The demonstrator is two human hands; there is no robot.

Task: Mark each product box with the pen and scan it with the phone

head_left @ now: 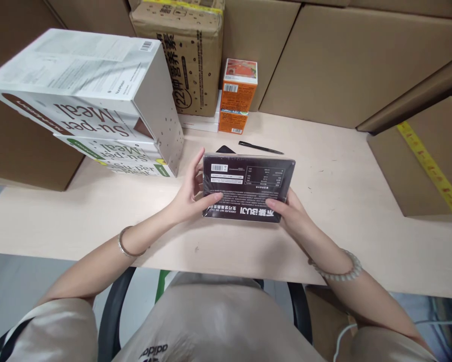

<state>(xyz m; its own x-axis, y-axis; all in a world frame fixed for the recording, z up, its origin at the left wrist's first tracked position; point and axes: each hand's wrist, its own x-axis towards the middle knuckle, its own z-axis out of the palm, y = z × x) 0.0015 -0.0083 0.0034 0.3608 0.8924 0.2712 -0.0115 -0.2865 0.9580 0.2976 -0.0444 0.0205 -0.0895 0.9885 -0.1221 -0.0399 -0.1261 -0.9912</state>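
Holding the dark flat box (248, 188) over the surface (226, 249), you're gripping its left end with your left hand (193, 193) and its right end with your right hand (291, 208), its upside-down print facing you. Black pen (261, 147) is lying just beyond it, white carton stack (108, 115) is standing left, orange boxes (236, 100) are sitting farther back.

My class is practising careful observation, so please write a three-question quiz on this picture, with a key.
1. True or false: only the left hand is holding the dark box.
2. What is the main side colour of the small stacked boxes? (a) purple (b) orange (c) black
3. Fill in: beyond the dark box, a slim black ____ lies on the table.

Key:
1. False; the right hand holds it too.
2. b
3. pen
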